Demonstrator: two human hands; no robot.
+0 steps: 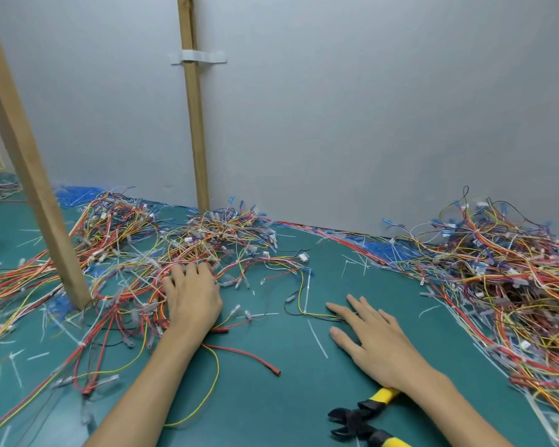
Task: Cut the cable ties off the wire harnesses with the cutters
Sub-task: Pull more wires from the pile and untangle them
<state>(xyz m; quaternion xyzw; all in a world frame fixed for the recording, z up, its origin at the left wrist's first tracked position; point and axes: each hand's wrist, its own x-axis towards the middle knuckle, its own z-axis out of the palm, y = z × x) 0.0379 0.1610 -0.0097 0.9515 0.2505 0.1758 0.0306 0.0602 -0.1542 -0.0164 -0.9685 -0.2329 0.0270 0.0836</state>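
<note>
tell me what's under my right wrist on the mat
The cutters lie on the green mat, black jaws open, pointing left. One yellow handle runs beneath the wrist of the right hand, so its end is covered; the other is visible.

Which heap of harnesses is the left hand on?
The left heap by the slanted wooden post; the left hand rests on it. The right heap lies untouched.

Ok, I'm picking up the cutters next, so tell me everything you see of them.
The cutters lie flat on the green mat at the bottom edge, unheld. Black jaws stand apart, pointing left. Two handles with yellow and black grips spread rightward; the upper one passes beneath the wrist of the right hand, the lower runs out of frame.
</note>
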